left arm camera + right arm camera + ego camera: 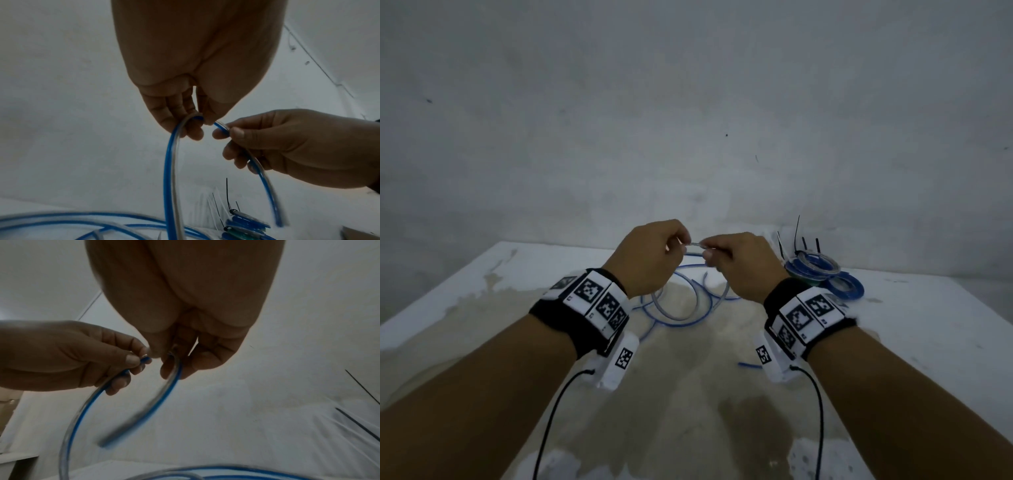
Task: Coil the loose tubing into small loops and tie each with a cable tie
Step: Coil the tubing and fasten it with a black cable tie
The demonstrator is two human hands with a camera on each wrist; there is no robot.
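The left hand (650, 258) and right hand (739, 263) were raised close together above the table (914, 329), each pinching the tubing (167, 170) between thumb and curled fingers. A short span ran between them; the rest hung below in loose loops. Tied coils (822, 274) lay just right of the right hand.

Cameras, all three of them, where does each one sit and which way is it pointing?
Head: on the head, looking forward and down at the table; both forearms, left hand and right hand show.
Left wrist: under the left palm, looking along the fingers gripping the tubing.
Right wrist: under the right palm, likewise.
Shared: each wrist view also shows the opposite hand pinching the same tubing.
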